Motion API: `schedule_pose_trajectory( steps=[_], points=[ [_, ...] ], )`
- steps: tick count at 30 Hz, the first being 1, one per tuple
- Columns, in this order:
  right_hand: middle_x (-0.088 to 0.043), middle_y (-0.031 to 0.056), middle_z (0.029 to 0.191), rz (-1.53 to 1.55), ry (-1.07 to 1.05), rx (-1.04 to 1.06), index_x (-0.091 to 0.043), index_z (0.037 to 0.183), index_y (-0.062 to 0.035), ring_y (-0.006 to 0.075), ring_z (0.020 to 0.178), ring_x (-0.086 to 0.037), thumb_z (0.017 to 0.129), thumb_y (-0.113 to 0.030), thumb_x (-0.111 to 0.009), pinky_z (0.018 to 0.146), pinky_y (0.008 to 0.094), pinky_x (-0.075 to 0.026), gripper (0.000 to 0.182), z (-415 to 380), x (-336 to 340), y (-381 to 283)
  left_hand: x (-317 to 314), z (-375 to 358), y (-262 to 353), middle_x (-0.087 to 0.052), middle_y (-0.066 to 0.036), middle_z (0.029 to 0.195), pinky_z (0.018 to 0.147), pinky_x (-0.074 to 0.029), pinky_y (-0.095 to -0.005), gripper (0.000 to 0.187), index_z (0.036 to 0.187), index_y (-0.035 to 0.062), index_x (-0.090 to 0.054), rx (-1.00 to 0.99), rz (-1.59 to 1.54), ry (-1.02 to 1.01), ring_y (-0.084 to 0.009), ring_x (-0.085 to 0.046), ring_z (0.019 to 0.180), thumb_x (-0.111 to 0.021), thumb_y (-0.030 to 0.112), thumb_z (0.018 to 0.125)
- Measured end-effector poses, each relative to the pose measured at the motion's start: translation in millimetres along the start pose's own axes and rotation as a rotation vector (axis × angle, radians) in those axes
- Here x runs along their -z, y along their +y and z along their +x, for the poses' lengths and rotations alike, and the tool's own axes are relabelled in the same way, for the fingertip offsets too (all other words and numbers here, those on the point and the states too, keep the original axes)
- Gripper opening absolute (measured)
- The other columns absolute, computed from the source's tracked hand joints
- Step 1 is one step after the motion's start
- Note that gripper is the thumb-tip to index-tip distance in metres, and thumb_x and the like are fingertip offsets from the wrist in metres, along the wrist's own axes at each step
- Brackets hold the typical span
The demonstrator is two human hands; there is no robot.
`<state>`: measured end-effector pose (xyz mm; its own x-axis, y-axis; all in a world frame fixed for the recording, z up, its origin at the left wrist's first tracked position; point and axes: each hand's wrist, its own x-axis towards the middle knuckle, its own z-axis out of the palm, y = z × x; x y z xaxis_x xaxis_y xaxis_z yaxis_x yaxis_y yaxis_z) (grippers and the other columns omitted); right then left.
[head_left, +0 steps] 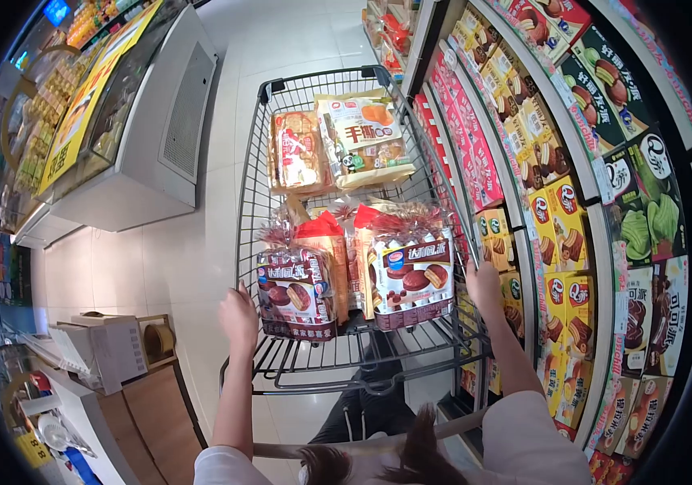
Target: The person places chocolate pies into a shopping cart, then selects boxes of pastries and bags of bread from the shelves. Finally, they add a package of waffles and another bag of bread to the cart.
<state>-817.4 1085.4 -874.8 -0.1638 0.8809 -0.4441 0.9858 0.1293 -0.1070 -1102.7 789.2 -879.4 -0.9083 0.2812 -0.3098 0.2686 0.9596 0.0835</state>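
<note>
A wire shopping cart stands in front of me. My left hand is closed on its left side rail, and my right hand is closed on the right one. Nearest me in the basket are two bags of chocolate pies, one on the left and a larger, clearer one on the right. Between and behind them, orange-tan packs with red tops are partly hidden. At the far end lie a cream bread bag and a clear bag of baked snacks with a red label.
Shelves of boxed cakes and pies run close along the cart's right side. To the left stand a white display case and a wooden counter with a white box. Pale tiled floor stretches ahead.
</note>
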Motion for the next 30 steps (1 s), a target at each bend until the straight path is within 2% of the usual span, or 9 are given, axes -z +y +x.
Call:
schedule_pose_trajectory(
  steps=[3, 6, 7, 13, 17, 24, 25, 27, 30],
  points=[
    [-0.056, 0.0232, 0.071, 0.024, -0.006, 0.056, -0.055, 0.072, 0.0056, 0.038, 0.071, -0.055, 0.083, -0.03, -0.044, 0.063, 0.0437, -0.044, 0.038, 12, -10, -3, 5, 24, 10, -0.053, -0.024, 0.057, 0.051, -0.043, -0.0465, 0.042, 0.061, -0.0028, -0.049, 0.009, 0.021, -0.018, -0.0404, -0.054, 0.057, -0.04, 0.029, 0.087],
    [-0.056, 0.0226, 0.069, -0.053, -0.054, -0.115, -0.054, 0.07, 0.0058, 0.0374, 0.069, -0.055, 0.084, -0.031, -0.044, 0.06, 0.0434, -0.043, 0.041, 21, -10, -20, 1, 57, 16, -0.053, -0.024, 0.057, 0.051, -0.043, -0.0466, 0.041, 0.062, -0.0029, -0.049, -0.009, 0.001, -0.062, -0.0404, -0.054, 0.057, -0.04, 0.028, 0.087],
    [-0.054, 0.023, 0.061, -0.01, 0.043, -0.076, -0.054, 0.068, 0.0076, 0.0389, 0.064, -0.054, 0.084, -0.033, -0.044, 0.057, 0.0441, -0.041, 0.045, 23, -17, -18, 1, 68, 19, -0.053, -0.024, 0.057, 0.051, -0.043, -0.0465, 0.04, 0.063, -0.0027, -0.049, -0.014, 0.005, -0.069, -0.0405, -0.054, 0.056, -0.04, 0.028, 0.087],
    [-0.055, 0.0218, 0.066, -0.044, -0.005, -0.201, -0.053, 0.073, 0.0057, 0.0382, 0.067, -0.054, 0.085, -0.034, -0.043, 0.058, 0.0436, -0.04, 0.043, 36, -13, -68, -5, 143, 32, -0.054, -0.024, 0.058, 0.052, -0.044, -0.0467, 0.036, 0.066, -0.0014, -0.048, -0.08, 0.008, -0.09, -0.0404, -0.055, 0.057, -0.041, 0.027, 0.087],
    [-0.053, 0.023, 0.064, 0.003, 0.024, -0.218, -0.051, 0.062, 0.0069, 0.039, 0.065, -0.054, 0.086, -0.034, -0.04, 0.057, 0.0451, -0.042, 0.049, 53, -16, -103, -4, 197, 46, -0.054, -0.024, 0.059, 0.052, -0.044, -0.0466, 0.035, 0.068, -0.0014, -0.048, -0.124, 0.014, -0.138, -0.0403, -0.055, 0.057, -0.041, 0.027, 0.087],
    [-0.051, 0.0226, 0.063, 0.004, 0.063, -0.143, -0.048, 0.062, 0.0068, 0.0388, 0.06, -0.052, 0.087, -0.038, -0.038, 0.055, 0.046, -0.039, 0.052, 60, -28, -119, 11, 243, 60, -0.055, -0.022, 0.059, 0.052, -0.046, -0.0453, 0.031, 0.073, -0.0001, -0.046, -0.14, 0.059, -0.195, -0.0385, -0.056, 0.059, -0.041, 0.027, 0.087],
    [-0.05, 0.0225, 0.063, 0.02, 0.055, -0.08, -0.048, 0.062, 0.0069, 0.0386, 0.059, -0.051, 0.087, -0.038, -0.037, 0.055, 0.0461, -0.039, 0.053, 40, -22, -95, 34, 200, 52, -0.055, -0.022, 0.059, 0.052, -0.046, -0.0452, 0.031, 0.073, 0.0001, -0.045, -0.103, 0.09, -0.163, -0.0383, -0.057, 0.059, -0.04, 0.027, 0.087],
    [-0.05, 0.0226, 0.062, 0.077, 0.111, -0.099, -0.047, 0.062, 0.0071, 0.0382, 0.059, -0.05, 0.087, -0.039, -0.037, 0.055, 0.0463, -0.038, 0.054, 44, -31, -110, 36, 229, 58, -0.056, -0.022, 0.061, 0.053, -0.046, -0.0448, 0.031, 0.073, -0.0001, -0.044, -0.135, 0.073, -0.198, -0.0379, -0.057, 0.06, -0.04, 0.028, 0.087],
    [-0.049, 0.0231, 0.063, 0.074, -0.017, -0.235, -0.047, 0.062, 0.008, 0.0388, 0.06, -0.05, 0.087, -0.039, -0.037, 0.056, 0.0466, -0.038, 0.054, 42, -26, -136, 39, 260, 58, -0.057, -0.022, 0.063, 0.054, -0.046, -0.0442, 0.03, 0.075, -0.0004, -0.045, -0.177, 0.061, -0.224, -0.0379, -0.057, 0.061, -0.04, 0.027, 0.087]
  ],
)
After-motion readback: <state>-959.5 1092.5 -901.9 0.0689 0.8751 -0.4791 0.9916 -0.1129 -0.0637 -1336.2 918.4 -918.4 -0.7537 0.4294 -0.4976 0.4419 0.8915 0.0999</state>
